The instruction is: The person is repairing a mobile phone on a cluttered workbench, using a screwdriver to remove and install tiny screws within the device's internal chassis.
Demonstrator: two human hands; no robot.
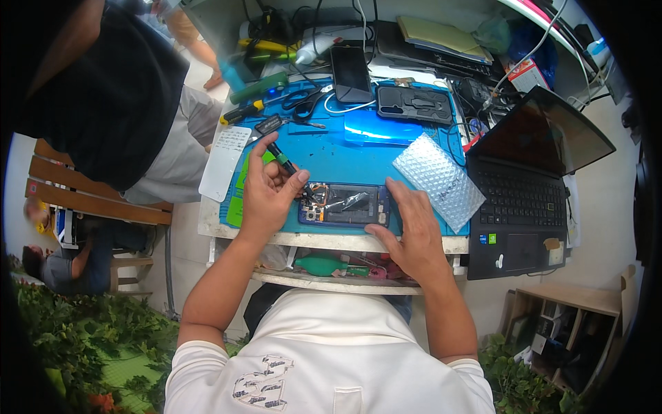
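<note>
An opened phone [353, 217] lies flat near the front of the blue work mat [317, 148], its inner board and dark inside showing. My left hand [267, 194] is closed around a black and green screwdriver [281, 157], held slanting down toward the phone's left end. The fingers hide the tool's tip. My right hand [419, 228] grips the right end of the phone between thumb and fingers, the thumb at the near edge and the fingertips at the far edge.
Right of the phone lie a bubble-wrap pouch [441, 183] and an open laptop [520, 200]. Behind are a black phone [350, 74], a dark phone case [414, 103], blue film [380, 128] and scissors [302, 103]. A person [121, 96] stands at the left.
</note>
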